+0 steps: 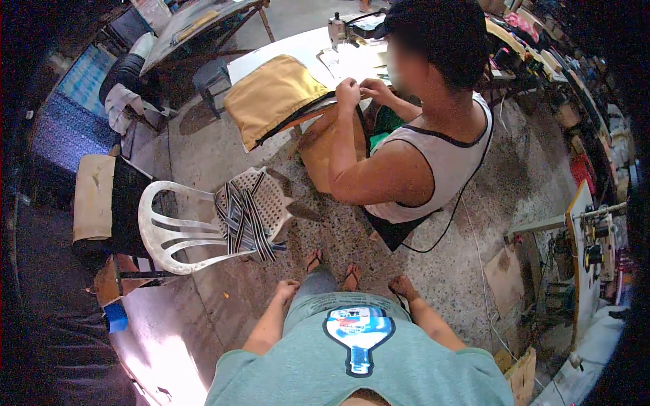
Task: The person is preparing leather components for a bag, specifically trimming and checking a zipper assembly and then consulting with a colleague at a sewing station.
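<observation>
My left hand point(288, 289) hangs beside my left thigh with its fingers loosely curled, and nothing shows in it. On the other side, my right hand point(404, 287) hangs by my right hip, darker in shadow, its fingers curled too and no object visible in them. Nearest to my left hand stands a white plastic chair point(166, 230). Black, white and grey striped straps point(245, 220) lie in a tangled heap over its seat. Ahead of me a seated person point(406, 162) in a white tank top holds the edge of a tan fabric piece point(274, 95) with both hands.
The fabric lies across a white worktable point(261, 57) with a sewing machine point(336, 30) under a bright light. A second machine point(596, 243) stands on the right by a board. At left are a black seat with a tan cover point(95, 196) and blue patterned cloth point(68, 128). A cable point(477, 250) crosses the floor.
</observation>
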The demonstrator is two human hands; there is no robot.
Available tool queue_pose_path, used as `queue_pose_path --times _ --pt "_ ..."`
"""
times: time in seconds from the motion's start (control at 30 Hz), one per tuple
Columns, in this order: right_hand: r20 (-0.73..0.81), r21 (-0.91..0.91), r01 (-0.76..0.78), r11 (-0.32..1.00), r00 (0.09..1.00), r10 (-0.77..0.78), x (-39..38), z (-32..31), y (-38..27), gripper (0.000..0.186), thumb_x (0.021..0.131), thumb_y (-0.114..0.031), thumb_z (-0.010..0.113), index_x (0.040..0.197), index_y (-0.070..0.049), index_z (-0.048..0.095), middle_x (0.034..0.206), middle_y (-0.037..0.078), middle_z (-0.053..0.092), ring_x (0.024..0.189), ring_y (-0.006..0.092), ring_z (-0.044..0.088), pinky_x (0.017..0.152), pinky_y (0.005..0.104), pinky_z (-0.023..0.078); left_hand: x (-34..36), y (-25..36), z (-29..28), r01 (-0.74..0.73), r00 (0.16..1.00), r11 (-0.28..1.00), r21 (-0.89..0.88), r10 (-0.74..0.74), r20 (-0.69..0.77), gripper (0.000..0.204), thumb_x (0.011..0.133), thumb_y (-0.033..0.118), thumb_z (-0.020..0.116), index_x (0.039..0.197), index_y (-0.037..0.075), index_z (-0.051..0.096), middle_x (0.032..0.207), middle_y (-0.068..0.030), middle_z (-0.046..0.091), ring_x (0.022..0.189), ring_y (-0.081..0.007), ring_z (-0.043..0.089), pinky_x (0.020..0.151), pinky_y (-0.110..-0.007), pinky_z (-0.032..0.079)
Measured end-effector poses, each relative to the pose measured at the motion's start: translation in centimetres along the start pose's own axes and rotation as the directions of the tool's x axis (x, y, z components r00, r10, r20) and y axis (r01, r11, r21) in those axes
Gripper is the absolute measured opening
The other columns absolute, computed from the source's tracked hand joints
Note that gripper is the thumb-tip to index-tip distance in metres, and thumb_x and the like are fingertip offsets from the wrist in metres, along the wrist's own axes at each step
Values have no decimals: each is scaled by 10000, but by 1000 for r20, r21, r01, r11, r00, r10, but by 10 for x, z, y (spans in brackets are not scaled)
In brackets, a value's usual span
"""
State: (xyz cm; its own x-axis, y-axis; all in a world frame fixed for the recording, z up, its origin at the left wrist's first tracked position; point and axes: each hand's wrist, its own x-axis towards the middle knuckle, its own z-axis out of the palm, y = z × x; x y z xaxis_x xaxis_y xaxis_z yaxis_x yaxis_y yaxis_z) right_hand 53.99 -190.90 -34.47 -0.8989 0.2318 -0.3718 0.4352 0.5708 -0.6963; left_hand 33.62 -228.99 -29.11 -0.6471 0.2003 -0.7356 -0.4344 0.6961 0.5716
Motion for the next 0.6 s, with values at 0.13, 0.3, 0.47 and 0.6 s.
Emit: queue_pose_path --times 0.13,0.3,0.47,0.6 --pt "30 -106 -104 989 994 107 2 5 -1 328 731 -309 536 575 -27 595 513 118 564 489 219 576 509 347 467 9 -13 0 80 996 996 -44 -79 29 132 764 118 612 853 40 670 718 -43 632 595 -116 557 534 -267 451" --pt "142 -97 -232 968 959 244 8 8 11 307 701 -308 548 616 -20 611 567 144 585 535 249 585 549 360 481 5 -6 1 142 989 986 -90 -138 50 132 765 91 596 860 34 667 726 -49 637 606 -123 566 538 -271 455" --pt "147 -219 -180 959 965 215 9 11 13 309 695 -315 524 627 -29 619 589 150 593 562 278 591 585 375 487 -5 7 1 93 996 995 -40 -93 0 130 757 47 572 838 42 675 726 -60 640 607 -134 569 542 -273 458" --pt "202 -152 -227 962 946 255 6 2 2 302 704 -311 493 662 -42 624 642 153 608 603 306 597 616 388 487 7 -13 0 78 997 995 -66 -77 8 130 753 39 570 826 42 677 722 -59 641 605 -137 568 545 -277 459"
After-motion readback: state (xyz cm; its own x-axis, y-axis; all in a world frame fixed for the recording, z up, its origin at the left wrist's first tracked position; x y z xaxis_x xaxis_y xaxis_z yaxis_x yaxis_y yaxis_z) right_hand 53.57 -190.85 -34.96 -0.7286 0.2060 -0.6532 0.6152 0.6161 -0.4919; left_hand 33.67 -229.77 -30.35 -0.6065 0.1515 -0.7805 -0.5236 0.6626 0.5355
